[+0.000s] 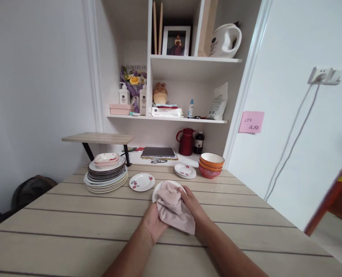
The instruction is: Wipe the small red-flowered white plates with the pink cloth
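Observation:
A white plate [157, 188] is held up over the table, its face mostly covered by a pinkish-grey cloth [172, 206]. My left hand [153, 223] grips the plate's near left edge from below, the fingers hidden under plate and cloth. At the plate's right side my right hand [191, 202] is closed on the cloth, thumb on top, pressing it against the plate. Just beyond them lies a small plate with red flowers [142, 182]. A short stack of matching flowered plates [185, 171] sits farther back to the right.
Orange and red bowls [211, 165] are stacked at the right back. On the left, a tall stack of plates [106, 175] stands by a small raised shelf [97, 137]. Glasses [158, 161], a laptop [159, 152] and a red jug [186, 142] are along the back.

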### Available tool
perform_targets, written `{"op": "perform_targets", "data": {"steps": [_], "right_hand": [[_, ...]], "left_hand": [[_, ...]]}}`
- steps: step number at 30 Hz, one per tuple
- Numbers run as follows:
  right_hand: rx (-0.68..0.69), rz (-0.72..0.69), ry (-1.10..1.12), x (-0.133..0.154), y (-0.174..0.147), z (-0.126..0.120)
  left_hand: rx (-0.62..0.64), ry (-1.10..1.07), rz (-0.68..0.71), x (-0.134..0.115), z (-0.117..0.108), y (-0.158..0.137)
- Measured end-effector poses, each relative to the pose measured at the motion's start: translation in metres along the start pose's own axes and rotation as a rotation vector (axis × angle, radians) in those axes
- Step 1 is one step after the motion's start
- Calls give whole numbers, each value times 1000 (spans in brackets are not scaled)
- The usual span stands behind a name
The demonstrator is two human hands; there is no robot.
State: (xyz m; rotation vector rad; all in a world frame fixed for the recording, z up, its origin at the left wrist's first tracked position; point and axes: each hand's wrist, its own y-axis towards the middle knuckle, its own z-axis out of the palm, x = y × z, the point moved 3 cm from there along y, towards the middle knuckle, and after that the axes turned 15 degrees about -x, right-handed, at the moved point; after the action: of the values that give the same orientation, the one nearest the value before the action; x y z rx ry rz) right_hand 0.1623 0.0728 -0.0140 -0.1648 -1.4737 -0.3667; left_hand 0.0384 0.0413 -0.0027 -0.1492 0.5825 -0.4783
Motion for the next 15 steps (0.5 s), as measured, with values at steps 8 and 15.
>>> {"op": "perform_targets", "data": {"steps": [8, 15], "right_hand": [[33, -632, -342, 58, -23, -23], [386, -797, -647, 50, -48, 4]], "left_hand": [[-83, -74, 164, -21, -15, 5], [-82, -49, 126, -27, -23, 5]]}}
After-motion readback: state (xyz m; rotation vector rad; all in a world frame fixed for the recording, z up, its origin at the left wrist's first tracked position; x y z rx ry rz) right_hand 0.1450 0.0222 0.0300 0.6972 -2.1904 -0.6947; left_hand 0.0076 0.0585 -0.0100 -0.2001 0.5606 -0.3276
